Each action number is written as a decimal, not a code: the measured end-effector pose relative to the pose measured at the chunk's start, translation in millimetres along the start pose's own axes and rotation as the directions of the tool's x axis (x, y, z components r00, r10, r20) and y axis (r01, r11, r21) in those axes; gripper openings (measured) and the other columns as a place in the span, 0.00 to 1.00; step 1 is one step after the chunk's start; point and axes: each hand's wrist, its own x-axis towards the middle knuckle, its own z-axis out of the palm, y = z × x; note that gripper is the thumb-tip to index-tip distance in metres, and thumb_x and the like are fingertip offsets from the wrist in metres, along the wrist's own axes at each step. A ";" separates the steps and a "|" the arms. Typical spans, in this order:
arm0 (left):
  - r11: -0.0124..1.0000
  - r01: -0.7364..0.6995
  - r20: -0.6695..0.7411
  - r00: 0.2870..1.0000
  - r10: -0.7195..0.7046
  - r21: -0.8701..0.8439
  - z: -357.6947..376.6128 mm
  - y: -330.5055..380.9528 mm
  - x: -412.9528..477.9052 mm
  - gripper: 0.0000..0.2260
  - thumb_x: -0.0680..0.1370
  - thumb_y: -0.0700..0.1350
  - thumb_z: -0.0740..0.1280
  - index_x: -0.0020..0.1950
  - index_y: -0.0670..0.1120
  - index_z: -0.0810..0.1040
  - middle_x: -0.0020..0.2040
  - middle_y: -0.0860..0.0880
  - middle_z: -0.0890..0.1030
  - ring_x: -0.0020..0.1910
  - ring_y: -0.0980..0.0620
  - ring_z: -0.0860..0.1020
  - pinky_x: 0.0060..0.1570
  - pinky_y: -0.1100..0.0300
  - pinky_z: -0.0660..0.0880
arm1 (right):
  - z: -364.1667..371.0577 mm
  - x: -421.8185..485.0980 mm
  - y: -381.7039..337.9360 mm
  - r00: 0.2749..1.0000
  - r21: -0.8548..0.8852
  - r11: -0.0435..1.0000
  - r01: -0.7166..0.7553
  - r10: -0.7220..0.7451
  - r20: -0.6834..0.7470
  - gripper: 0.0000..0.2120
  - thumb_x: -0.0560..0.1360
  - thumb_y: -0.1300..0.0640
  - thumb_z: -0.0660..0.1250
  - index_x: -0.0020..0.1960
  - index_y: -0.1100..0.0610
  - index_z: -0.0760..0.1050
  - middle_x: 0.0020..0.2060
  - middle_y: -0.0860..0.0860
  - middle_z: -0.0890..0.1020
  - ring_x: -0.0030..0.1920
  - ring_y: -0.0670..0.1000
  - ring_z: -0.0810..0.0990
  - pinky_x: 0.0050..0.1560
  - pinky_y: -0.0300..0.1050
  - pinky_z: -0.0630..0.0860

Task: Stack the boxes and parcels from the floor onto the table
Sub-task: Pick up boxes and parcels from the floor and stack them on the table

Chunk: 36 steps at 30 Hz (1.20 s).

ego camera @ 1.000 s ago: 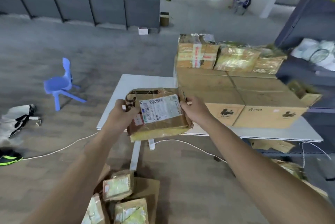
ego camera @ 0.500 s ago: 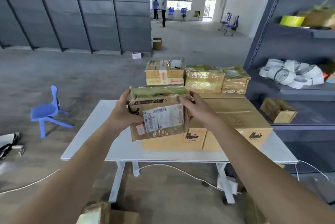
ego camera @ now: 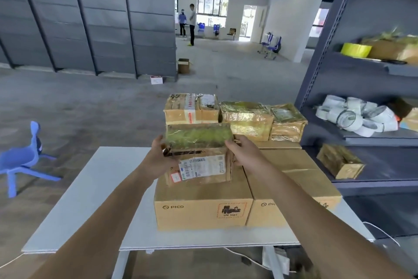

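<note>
You hold the parcel (ego camera: 199,156) by its two short sides. Your left hand (ego camera: 158,157) is wrapped round the left edge and your right hand (ego camera: 243,154) clamps the right edge, fingers curled on it. The parcel is over the top of the left big box (ego camera: 203,202) on the table (ego camera: 90,188), just in front of the back-row parcel (ego camera: 191,110). Whether its underside touches the box yet cannot be told from this view.

The main risk is the wrap. Glossy tape covers the parcel, so a squeeze from the sides alone may slip if you loosen one hand before the other. The parcel would then likely drop on a corner and tilt.

Set it too far toward you and it may make a poor base for the next layer. Shove it back hard and it could knock the back-row parcel out of line. The seam between the left big box and the right big box (ego camera: 294,188) is also near, and if you straddle it unevenly the parcel may rock.
</note>
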 end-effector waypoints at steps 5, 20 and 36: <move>1.000 0.000 0.046 0.999 -0.001 0.018 -18.0 -11.2 64.7 0.35 0.71 0.29 0.69 0.73 0.47 0.57 0.55 0.54 0.77 0.47 0.58 0.79 0.34 0.68 0.76 | 18.5 58.3 -19.1 0.999 -0.063 0.997 -0.044 0.044 -0.002 0.27 0.79 0.41 0.59 0.74 0.52 0.64 0.66 0.50 0.74 0.61 0.53 0.75 0.62 0.57 0.75; 0.996 -0.039 0.109 0.994 0.030 0.081 -35.1 -44.6 164.2 0.32 0.73 0.28 0.61 0.74 0.50 0.61 0.64 0.47 0.74 0.62 0.47 0.75 0.58 0.52 0.75 | 44.2 150.9 -15.3 0.988 -0.180 0.972 -0.148 0.153 0.014 0.19 0.81 0.43 0.56 0.64 0.54 0.71 0.50 0.51 0.80 0.46 0.48 0.79 0.53 0.51 0.80; 0.995 -0.032 0.007 0.999 0.031 0.096 -29.5 -49.3 178.2 0.29 0.63 0.56 0.64 0.64 0.58 0.66 0.51 0.59 0.78 0.49 0.58 0.79 0.42 0.63 0.77 | 47.9 178.3 -3.7 0.991 -0.195 0.973 -0.125 0.132 0.021 0.23 0.81 0.46 0.57 0.73 0.55 0.65 0.44 0.43 0.75 0.45 0.49 0.81 0.45 0.49 0.82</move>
